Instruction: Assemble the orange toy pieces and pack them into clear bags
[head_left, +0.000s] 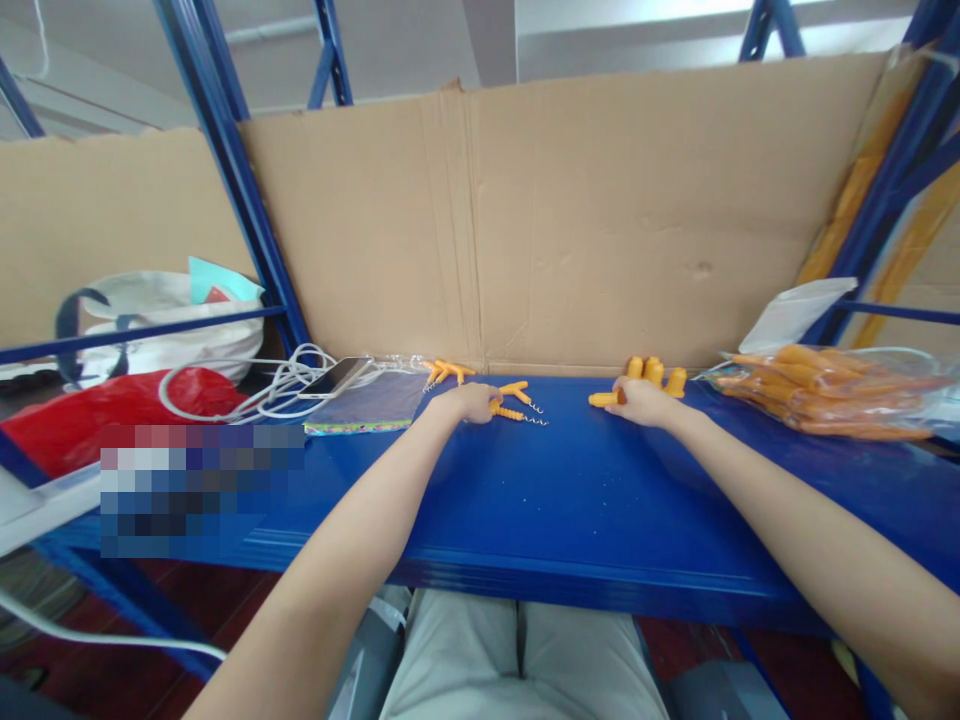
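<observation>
On the blue shelf (570, 500), my left hand (469, 402) is closed around the handle of an orange corkscrew (516, 413) whose metal spiral points right. Two more orange corkscrews (448, 372) lie just behind and beside it. My right hand (639, 402) is closed on an orange cap (602, 399) that sticks out to the left of the fingers. Three orange caps (655, 372) stand upright right behind that hand.
A clear bag of orange parts (825, 392) lies at the right. A phone (339, 375), white cables (247, 395) and a flat plastic bag (367, 405) sit at the left. A cardboard wall (562, 230) backs the shelf. Blue rack posts (240, 190) stand at both sides.
</observation>
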